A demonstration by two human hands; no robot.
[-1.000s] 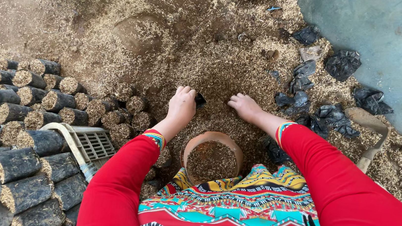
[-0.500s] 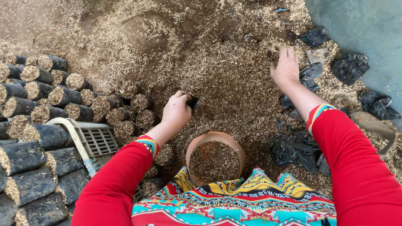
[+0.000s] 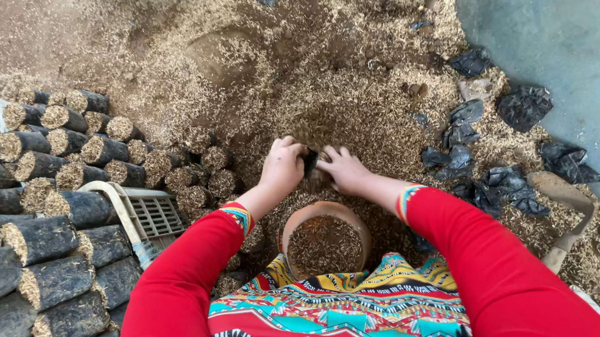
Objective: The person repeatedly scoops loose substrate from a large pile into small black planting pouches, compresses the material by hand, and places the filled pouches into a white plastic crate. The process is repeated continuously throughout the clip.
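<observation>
Both arms, sleeved in red, are stretched forward and angled inward. The left hand (image 3: 283, 165) and the right hand (image 3: 344, 169) are brought close together, knuckles up, with the fingers (image 3: 331, 155) curled downward and partly hidden.

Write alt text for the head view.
Two hands, left and right, meet around a small black bag over a pile of husks, just above a round bowl of the same husks. Filled black tubes lie stacked at left; empty bags lie scattered at right.
</observation>
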